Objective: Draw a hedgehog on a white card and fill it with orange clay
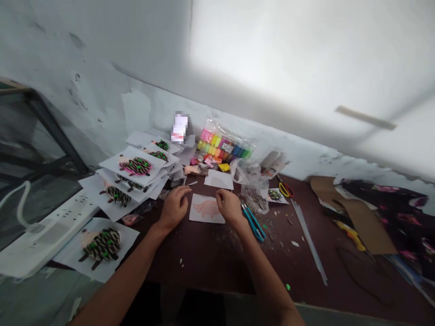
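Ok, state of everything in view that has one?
Left hand: fingers curled, at the left of the drawing sheet.
Right hand: fingers curled, at its right edge.
Drawing sheet: flat, marked in orange.
Pile of decorated sheets: overlapping unevenly.
Teal-handled tool: lying down, open or shut unclear.
Scissors: lying down, blades unclear.
Pixelated screen: lit.

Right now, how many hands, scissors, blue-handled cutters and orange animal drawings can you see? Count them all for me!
Hands: 2 (left hand, right hand)
Scissors: 1
Blue-handled cutters: 1
Orange animal drawing: 1
Total: 5
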A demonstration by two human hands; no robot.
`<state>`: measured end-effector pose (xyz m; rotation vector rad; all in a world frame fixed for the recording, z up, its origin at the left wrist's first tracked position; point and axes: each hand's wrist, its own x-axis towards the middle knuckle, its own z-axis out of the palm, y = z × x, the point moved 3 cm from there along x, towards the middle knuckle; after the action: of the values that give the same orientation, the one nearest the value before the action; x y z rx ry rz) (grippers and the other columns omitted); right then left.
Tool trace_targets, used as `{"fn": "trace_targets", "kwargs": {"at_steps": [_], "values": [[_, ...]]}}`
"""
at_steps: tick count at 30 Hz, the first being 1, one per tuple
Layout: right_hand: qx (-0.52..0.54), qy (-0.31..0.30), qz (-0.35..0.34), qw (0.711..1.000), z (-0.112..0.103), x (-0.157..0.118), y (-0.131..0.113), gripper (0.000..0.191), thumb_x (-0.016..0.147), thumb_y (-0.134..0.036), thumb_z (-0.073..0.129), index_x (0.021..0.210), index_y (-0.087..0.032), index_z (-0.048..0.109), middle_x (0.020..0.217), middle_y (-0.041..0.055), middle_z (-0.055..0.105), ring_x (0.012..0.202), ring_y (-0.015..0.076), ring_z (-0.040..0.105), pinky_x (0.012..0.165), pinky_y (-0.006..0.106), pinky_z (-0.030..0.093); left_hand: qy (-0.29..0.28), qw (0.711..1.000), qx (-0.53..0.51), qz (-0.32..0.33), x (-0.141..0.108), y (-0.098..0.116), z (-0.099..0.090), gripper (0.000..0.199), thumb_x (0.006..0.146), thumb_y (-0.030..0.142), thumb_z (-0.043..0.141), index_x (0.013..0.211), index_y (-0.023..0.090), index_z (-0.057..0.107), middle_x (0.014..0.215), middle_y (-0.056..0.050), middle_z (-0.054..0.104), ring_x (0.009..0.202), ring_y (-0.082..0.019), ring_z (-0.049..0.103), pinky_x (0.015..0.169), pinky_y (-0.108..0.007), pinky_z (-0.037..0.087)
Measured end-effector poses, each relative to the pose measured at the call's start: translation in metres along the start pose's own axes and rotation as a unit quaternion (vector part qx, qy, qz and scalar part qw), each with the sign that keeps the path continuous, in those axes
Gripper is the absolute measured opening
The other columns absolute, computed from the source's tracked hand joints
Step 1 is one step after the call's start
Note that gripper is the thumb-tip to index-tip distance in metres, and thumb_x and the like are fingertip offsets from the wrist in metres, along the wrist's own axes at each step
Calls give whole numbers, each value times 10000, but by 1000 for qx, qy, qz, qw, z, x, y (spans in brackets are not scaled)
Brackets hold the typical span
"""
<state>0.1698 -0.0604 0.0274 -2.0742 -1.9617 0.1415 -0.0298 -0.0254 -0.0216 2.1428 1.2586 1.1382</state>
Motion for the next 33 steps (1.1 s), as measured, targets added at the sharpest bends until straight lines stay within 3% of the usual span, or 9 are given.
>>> {"fn": "trace_targets", "kwargs": {"at_steps": [3,7,10,14,20,24,29,33], "values": [[-15,-1,-27,1000,12,13,-2,283,948,-173,474,1140,-162,682,1169,124,702,1089,219,638,946,313,453,-38,998,6,46,-4,9,12,352,862,135,422,1095,178,683,1249,-101,656,1201,-240,585,1079,-446,460],[-42,14,-9,999,23,33,1,425,966,-216,452,1360,-86,543,1444,201,510,1308,260,503,1094,383,369,-97,990,83,55,1,18,36,419,854,210,511,1251,132,620,1397,-169,558,1307,-304,508,1100,-489,426],[-61,-1,20,998,25,48,5,466,986,-259,427,1409,-75,492,1494,230,438,1360,294,448,1117,416,338,-125,982,132,58,14,20,53,421,883,257,512,1282,149,591,1421,-166,544,1325,-299,497,1112,-480,406],[-84,-4,47,995,27,65,10,492,997,-312,417,1434,-92,460,1494,254,416,1360,326,439,1092,447,348,-130,976,173,28,26,10,66,398,890,198,478,1259,109,598,1400,-212,555,1317,-322,510,1100,-497,401],[-85,3,79,993,33,86,24,474,1015,-352,378,1443,-165,456,1482,233,416,1280,301,515,1016,430,417,-108,979,166,48,22,-4,70,392,877,183,481,1234,125,631,1396,-180,571,1326,-303,504,1121,-485,383],[-73,-7,71,995,38,96,32,389,1014,-325,382,1322,-157,549,1383,216,519,1289,300,497,1018,467,414,-116,977,177,38,28,1,67,394,854,183,509,1223,140,642,1358,-175,598,1272,-309,542,1093,-495,402],[-57,4,63,996,43,103,38,374,1009,-292,376,1262,-78,551,1372,269,519,1317,323,463,1059,504,376,-145,969,199,14,44,11,64,400,834,167,558,1223,137,645,1322,-184,613,1222,-325,565,1044,-484,426],[-44,19,56,997,46,102,45,321,1002,-264,379,1207,-114,575,1357,234,541,1297,305,485,1068,473,378,-135,971,198,11,50,11,63,355,856,164,552,1192,140,665,1315,-176,614,1192,-314,574,1024,-471,431]]}}
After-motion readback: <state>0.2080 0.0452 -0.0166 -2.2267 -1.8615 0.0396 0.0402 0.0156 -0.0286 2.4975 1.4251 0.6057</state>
